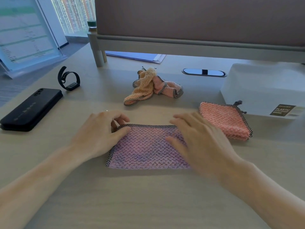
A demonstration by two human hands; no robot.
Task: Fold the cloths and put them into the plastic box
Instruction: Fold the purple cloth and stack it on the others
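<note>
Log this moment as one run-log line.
step: folding | left hand: pinches purple waffle-weave cloth corner | right hand: blurred, over it | folded pink cloth: beside white plastic box

"PLASTIC" on plastic box point(257, 90) label point(282, 110), smaller print unreadable

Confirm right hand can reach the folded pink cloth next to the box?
Probably yes. The folded pink cloth lies just beside the right hand, in front of the plastic box, with nothing between them.
</note>
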